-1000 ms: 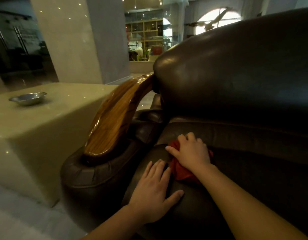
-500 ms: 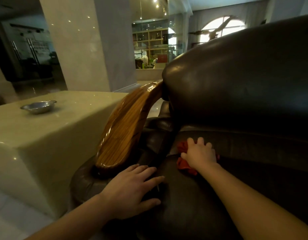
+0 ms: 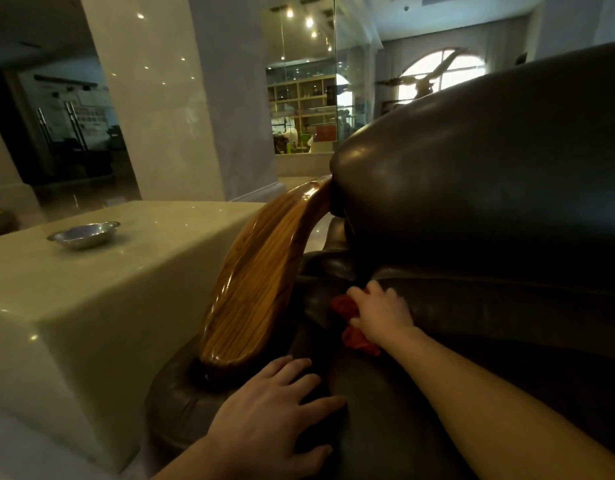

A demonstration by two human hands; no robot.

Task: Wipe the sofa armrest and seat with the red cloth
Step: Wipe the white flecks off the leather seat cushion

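The dark leather sofa (image 3: 489,202) fills the right side. Its armrest (image 3: 261,289) has a glossy wooden top over a padded leather base. My right hand (image 3: 384,315) presses the red cloth (image 3: 347,318) into the back left corner of the seat (image 3: 385,410), next to the armrest's inner side. Only the cloth's edges show around the hand. My left hand (image 3: 271,420) lies flat with fingers spread, resting on the leather at the front of the armrest and seat edge. It holds nothing.
A pale stone block table (image 3: 101,289) stands just left of the armrest, with a small metal dish (image 3: 84,233) on top. A wide pillar (image 3: 181,98) rises behind it. The sofa backrest looms above the seat.
My right hand has pushed the cloth farther back and left into the seat corner. My left hand has shifted left from the seat cushion toward the armrest front.
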